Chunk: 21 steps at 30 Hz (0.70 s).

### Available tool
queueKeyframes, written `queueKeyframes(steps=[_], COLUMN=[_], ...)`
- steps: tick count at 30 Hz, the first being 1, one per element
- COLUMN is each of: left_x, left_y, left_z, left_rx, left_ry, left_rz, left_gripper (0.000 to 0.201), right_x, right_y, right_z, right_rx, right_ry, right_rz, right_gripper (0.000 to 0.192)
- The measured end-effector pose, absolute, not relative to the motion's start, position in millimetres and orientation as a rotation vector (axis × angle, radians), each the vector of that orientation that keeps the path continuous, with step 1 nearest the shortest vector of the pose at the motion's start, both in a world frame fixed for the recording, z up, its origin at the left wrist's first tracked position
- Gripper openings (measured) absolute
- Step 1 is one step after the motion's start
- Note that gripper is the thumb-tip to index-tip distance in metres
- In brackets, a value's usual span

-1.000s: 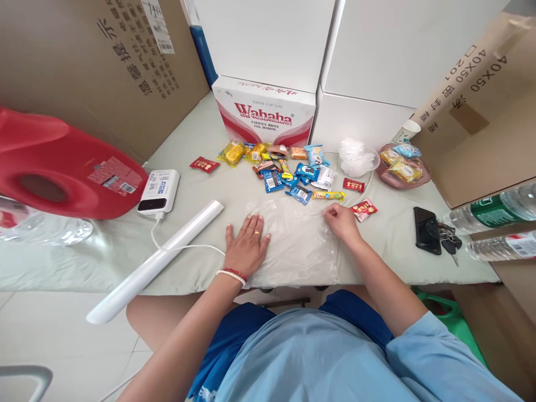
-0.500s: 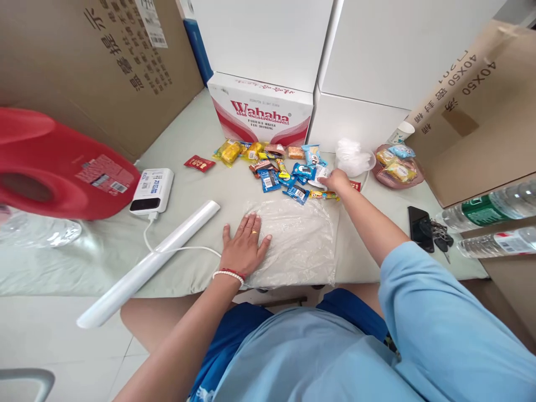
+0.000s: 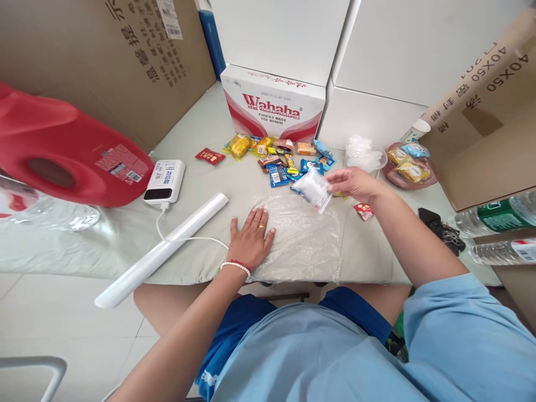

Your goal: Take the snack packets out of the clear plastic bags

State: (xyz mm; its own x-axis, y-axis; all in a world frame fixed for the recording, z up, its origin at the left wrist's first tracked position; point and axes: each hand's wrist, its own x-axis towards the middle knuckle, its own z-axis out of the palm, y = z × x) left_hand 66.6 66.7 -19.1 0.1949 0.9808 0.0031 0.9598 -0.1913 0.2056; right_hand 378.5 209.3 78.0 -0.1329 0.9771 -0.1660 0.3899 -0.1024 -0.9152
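Left hand (image 3: 251,237): lay flat, fingers spread, pressing the near-left corner of the clear bag (image 3: 299,240), which lay flat on the counter (image 3: 201,184) at its near edge.

Right hand (image 3: 352,184): pinched a white packet (image 3: 313,190), held just above the bag's far edge.

Risk: the bag mouth looked closed flat; the packet could have slid off onto the counter, or the bag could have crept over the near edge under a loose palm.

Containers: clear bag, apparently nothing inside. Pink bowl (image 3: 412,177), far right, held several wrapped snacks. Paper cup (image 3: 415,132) behind it, contents not visible. Snack pile (image 3: 278,159) loose on the counter, beyond the bag. Wahaha box (image 3: 272,109) closed.
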Motion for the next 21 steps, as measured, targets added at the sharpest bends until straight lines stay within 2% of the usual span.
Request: queueKeyframes(steps=[3, 6, 8, 10, 11, 14, 17, 21], left_x=[67, 67, 65, 62, 60, 55, 52, 53], left_y=[68, 71, 74, 78, 79, 81, 79, 78], left_z=[-18, -14, -10, -7, -7, -12, -19, -23], left_rx=[2.306, 2.263, 2.197, 2.165, 2.179, 2.305, 2.386, 2.389], left_ry=[1.876, 1.871, 1.854, 1.826, 1.815, 1.801, 1.797, 1.796], left_rz=[0.181, 0.162, 0.143, 0.129, 0.130, 0.160, 0.186, 0.191], left_gripper=[0.064, 0.063, 0.061, 0.060, 0.059, 0.059, 0.059, 0.059], right_x=[334, 300, 289, 287, 289, 296, 300, 307], right_y=[181, 158, 142, 128, 121, 107, 100, 122], right_z=[74, 58, 47, 38, 34, 26, 23, 28], right_rx=[-1.303, -1.367, -1.353, -1.245, -1.207, -1.231, -1.208, -1.153], right_ry=[-2.098, -2.386, -2.445, -2.517, -2.552, -2.572, -2.565, -2.573], right_rz=[1.482, 1.086, 0.777, 0.630, 0.598, 0.569, 0.599, 0.656], right_gripper=[0.027, 0.022, 0.034, 0.050, 0.053, 0.044, 0.044, 0.033])
